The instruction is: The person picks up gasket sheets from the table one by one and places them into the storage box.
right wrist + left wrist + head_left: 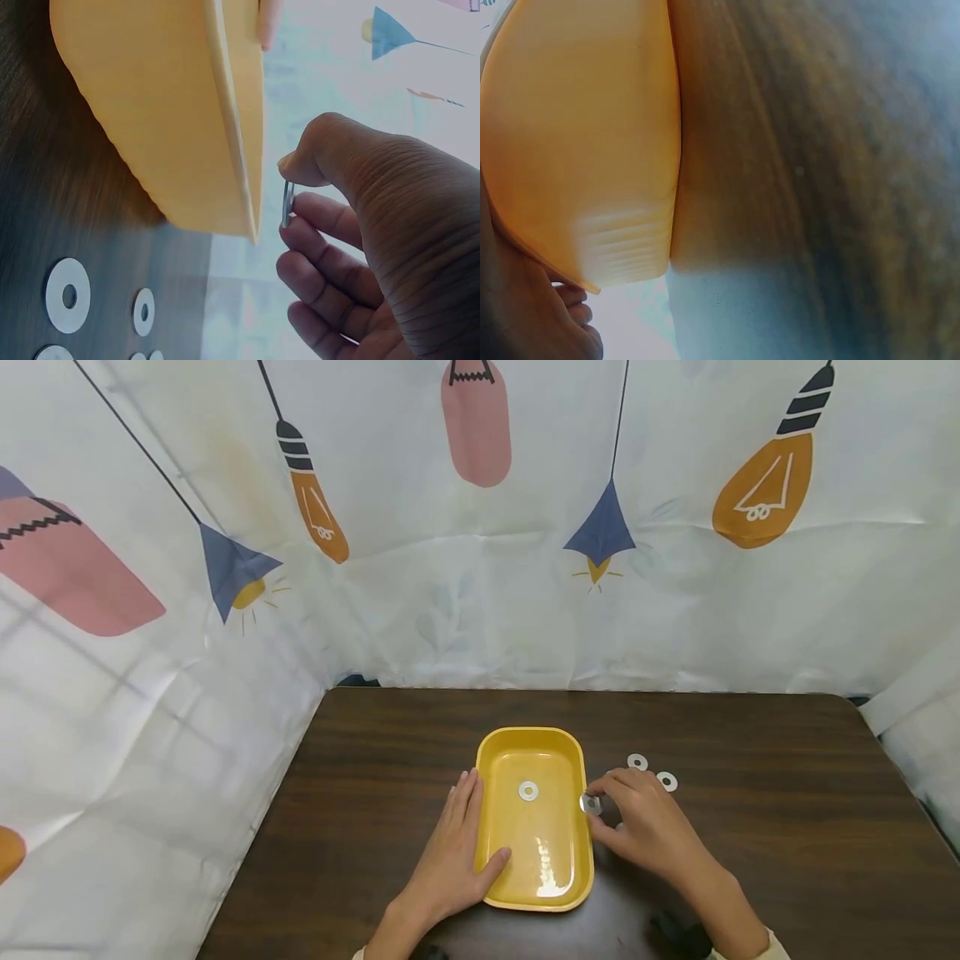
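A held washer is pinched by the curled right hand, just beside the right rim of the yellow tray. The tray's left side is touched by the straight-fingered left hand. Inside, one flat ring is seen; loose washers are scattered to the tray's right.

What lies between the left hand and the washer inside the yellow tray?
Only the yellow tray's own surface lies between the left hand and the washer; the stretch is otherwise bare, as the head view shows.
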Demonstrator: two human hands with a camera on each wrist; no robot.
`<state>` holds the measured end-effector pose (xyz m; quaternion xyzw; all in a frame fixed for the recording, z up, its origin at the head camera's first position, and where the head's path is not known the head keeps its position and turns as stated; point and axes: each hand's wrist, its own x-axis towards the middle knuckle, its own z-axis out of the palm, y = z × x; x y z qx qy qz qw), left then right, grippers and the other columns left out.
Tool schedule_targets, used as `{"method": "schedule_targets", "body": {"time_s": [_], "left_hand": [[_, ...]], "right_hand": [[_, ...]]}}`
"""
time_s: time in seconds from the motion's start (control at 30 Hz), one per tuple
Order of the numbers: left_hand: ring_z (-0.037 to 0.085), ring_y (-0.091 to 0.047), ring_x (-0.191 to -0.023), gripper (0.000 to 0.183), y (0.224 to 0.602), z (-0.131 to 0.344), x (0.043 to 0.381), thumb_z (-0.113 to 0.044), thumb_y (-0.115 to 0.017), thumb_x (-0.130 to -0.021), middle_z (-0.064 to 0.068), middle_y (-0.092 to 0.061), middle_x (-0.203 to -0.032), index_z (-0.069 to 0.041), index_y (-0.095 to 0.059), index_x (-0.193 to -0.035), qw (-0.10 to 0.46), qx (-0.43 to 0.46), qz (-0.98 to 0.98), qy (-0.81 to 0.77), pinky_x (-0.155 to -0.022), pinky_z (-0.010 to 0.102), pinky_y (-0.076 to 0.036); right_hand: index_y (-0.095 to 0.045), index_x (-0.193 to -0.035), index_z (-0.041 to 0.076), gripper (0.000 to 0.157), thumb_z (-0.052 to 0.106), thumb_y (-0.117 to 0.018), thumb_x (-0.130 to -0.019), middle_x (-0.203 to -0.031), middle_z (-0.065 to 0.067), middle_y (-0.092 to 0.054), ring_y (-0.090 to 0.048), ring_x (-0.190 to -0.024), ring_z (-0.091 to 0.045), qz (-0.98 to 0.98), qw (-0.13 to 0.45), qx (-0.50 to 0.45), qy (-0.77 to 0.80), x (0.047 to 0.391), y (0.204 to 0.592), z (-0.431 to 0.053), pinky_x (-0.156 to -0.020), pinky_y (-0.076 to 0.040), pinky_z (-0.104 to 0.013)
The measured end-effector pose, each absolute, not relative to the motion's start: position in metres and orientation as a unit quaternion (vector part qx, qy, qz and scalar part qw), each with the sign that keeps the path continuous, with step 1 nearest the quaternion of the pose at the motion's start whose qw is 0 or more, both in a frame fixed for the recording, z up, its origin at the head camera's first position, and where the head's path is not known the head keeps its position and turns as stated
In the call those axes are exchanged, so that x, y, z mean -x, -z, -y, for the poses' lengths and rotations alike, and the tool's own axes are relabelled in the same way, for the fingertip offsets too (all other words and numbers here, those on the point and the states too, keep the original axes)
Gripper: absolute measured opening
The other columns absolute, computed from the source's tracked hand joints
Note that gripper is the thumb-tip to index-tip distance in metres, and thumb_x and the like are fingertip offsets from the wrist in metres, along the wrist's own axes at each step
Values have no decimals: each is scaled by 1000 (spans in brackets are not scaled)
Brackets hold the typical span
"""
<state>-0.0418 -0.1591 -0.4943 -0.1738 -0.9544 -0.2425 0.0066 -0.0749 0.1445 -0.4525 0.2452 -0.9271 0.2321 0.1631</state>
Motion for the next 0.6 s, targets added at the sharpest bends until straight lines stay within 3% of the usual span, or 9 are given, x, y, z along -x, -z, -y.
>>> {"method": "schedule_targets", "body": {"time_s": [0.37, 0.6], "left_hand": [[22, -7, -169, 104, 497, 158, 42, -50, -66, -96, 2, -5, -182, -12, -6, -172, 2, 168, 952, 254, -128, 13, 13], [21, -7, -169, 103, 495, 156, 42, -50, -66, -96, 3, -6, -181, -11, -7, -172, 4, 172, 955, 242, -137, 39, -10]], "right_hand": [[-79, -96, 13, 24, 22, -91, -77, -96, 1, -75, -69, -93, -20, 926, 164, -258, -221, 75, 451, -141, -86, -62, -44], [-78, -100, 15, 24, 24, -89, -80, -98, 2, -75, -67, -92, -18, 931, 149, -252, -218, 76, 447, -135, -84, -61, -42]]}}
